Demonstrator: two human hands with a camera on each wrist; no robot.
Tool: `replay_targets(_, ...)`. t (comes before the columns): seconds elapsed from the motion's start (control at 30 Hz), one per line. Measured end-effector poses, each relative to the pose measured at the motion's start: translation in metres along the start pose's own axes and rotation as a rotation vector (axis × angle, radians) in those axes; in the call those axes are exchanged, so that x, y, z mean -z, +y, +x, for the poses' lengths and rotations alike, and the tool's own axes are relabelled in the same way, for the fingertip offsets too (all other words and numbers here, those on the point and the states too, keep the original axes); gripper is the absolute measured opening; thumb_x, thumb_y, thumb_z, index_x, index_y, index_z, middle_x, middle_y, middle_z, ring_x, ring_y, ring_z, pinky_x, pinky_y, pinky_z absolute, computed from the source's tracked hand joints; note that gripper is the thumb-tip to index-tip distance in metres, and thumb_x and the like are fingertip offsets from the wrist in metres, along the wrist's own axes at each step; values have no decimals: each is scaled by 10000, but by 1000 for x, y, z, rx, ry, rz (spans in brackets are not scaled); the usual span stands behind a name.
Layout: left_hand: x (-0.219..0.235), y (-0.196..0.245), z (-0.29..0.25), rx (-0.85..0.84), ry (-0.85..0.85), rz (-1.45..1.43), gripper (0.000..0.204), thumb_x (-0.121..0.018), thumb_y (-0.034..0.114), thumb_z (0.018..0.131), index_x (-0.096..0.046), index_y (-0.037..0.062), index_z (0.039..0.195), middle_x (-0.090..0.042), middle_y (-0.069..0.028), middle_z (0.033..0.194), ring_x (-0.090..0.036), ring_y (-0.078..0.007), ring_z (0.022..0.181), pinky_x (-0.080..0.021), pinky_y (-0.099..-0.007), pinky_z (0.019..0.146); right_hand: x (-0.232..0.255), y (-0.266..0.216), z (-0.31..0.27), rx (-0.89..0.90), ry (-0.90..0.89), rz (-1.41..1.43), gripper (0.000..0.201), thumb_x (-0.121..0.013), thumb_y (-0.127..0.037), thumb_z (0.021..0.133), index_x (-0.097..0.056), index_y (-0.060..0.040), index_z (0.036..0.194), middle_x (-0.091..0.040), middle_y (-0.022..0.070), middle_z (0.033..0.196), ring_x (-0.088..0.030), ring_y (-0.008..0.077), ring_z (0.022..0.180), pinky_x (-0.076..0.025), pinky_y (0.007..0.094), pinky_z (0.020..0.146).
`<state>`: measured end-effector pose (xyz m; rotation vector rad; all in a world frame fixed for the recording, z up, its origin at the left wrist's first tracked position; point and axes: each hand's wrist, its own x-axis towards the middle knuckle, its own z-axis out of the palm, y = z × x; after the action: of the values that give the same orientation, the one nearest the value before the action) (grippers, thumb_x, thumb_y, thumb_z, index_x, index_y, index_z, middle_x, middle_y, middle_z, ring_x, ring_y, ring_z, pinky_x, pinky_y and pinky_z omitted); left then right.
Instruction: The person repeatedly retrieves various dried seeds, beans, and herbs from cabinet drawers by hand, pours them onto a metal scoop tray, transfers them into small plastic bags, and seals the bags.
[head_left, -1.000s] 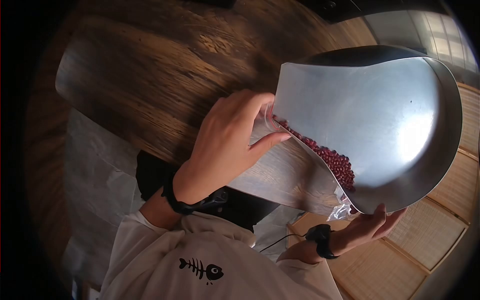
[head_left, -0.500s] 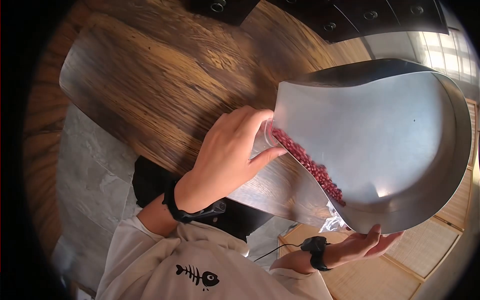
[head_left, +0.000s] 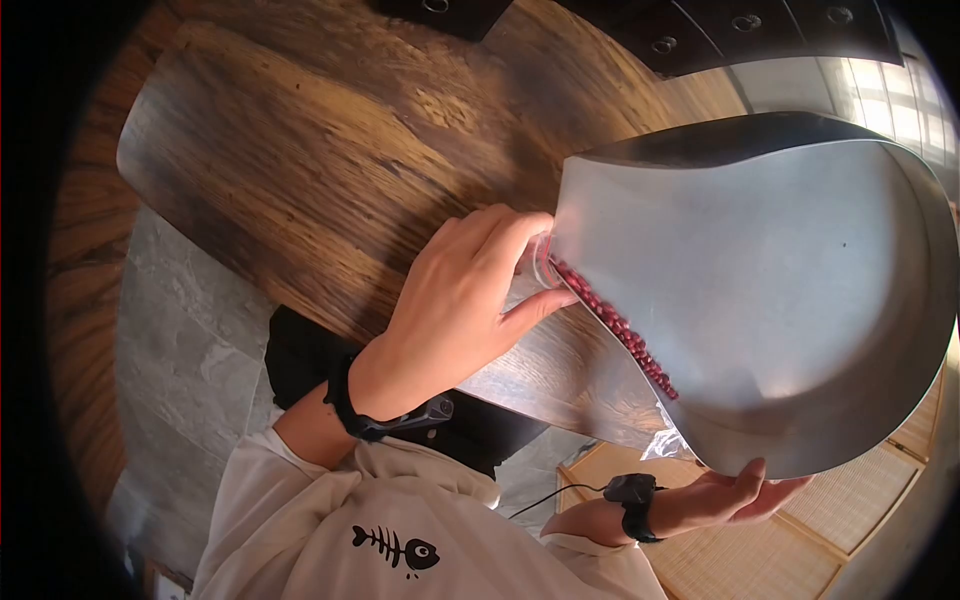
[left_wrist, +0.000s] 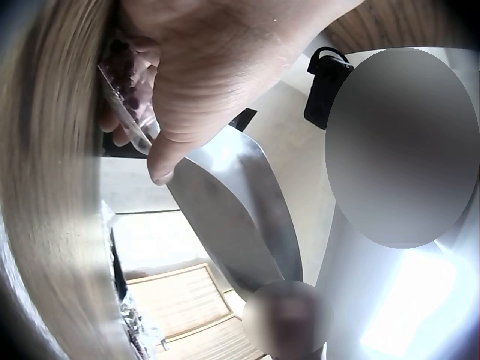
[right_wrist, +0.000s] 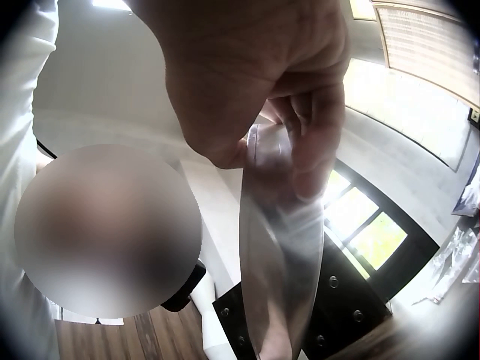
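My left hand [head_left: 455,300] pinches the mouth of a clear plastic bag [head_left: 538,262] at the narrow lip of a metal scoop [head_left: 740,250]. In the left wrist view, dark beans [left_wrist: 135,94] show through the plastic behind the thumb. A line of dark red beans [head_left: 620,325] lies along the scoop's near side wall, reaching down to the lip at the bag. My right hand [head_left: 725,497] grips the scoop's rounded wall from below, thumb up at the rim. In the right wrist view, the fingers are bent around the scoop's wall [right_wrist: 281,225]. The scoop is tilted toward the bag.
A wooden table [head_left: 300,150] runs beneath the left hand and scoop. Crinkled clear plastic [head_left: 664,440] shows beside the scoop's near edge. Dark drawers [head_left: 740,35] stand at the back, and woven-panel doors [head_left: 740,530] are beyond the right arm. A cable [head_left: 555,495] trails from the right wristband.
The beans have slid along the wall toward the lip, and their pile in the scoop is thinner and smaller. The head view has shifted. Both hands keep their holds.
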<state>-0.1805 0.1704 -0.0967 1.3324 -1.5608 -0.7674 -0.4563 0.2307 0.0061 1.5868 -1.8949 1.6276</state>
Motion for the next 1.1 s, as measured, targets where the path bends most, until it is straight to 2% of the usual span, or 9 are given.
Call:
replay_targets(0.03, 0, 0, -1, 6, -7, -1, 569, -871, 120, 748, -586, 40, 1234, -654, -135, 1053, -631, -328, 952, -510, -413, 839, 1, 1, -1, 13, -2, -21, 748, -692, -323, 804, -518, 35, 1438, -574, 217, 1372, -608, 337, 1214, -577, 489, 907)
replay_targets(0.27, 3, -12, -4, 1, 12, -15, 580, -870, 124, 748, -587, 43, 1247, -656, -135, 1058, -634, -331, 962, -510, -416, 847, -10, -11, -2, 74, 24, -64, 758, -718, -378, 798, -545, 26, 1416, -587, 218, 1351, -615, 330, 1205, -580, 489, 890)
replay_targets(0.53, 4, -11, -7, -5, 12, -10, 589, -870, 111, 739, -581, 35, 1246, -653, -143, 1072, -636, -335, 978, -510, -421, 863, -2, -7, -1, 103, 11, -52, 737, -725, -444, 808, -584, 0, 1380, -594, 178, 1318, -617, 320, 1187, -577, 498, 879)
replay_targets(0.97, 7, -9, -4, -5, 19, -29, 581, -879, 75, 714, -590, 40, 1217, -648, -104, 973, -631, -297, 893, -504, -399, 815, -6, -10, -1, 158, 15, -88, 760, -733, -445, 799, -576, 4, 1391, -607, 184, 1304, -634, 311, 1154, -582, 478, 850)
replay_targets(1.07, 9, -8, -1, -8, 12, -47, 575, -881, 81, 721, -591, 40, 1216, -646, -99, 962, -636, -281, 879, -506, -387, 811, -10, -14, -2, 103, 34, -51, 732, -700, -380, 805, -558, 2, 1413, -613, 200, 1293, -634, 284, 1142, -580, 462, 833)
replay_targets(1.1, 9, -6, 1, -11, 22, -46, 574, -885, 91, 728, -594, 40, 1220, -646, -98, 962, -641, -264, 874, -512, -372, 800, -8, -13, -2, -19, 3, -89, 724, -670, -344, 805, -542, 5, 1426, -612, 209, 1292, -633, 276, 1142, -580, 446, 823)
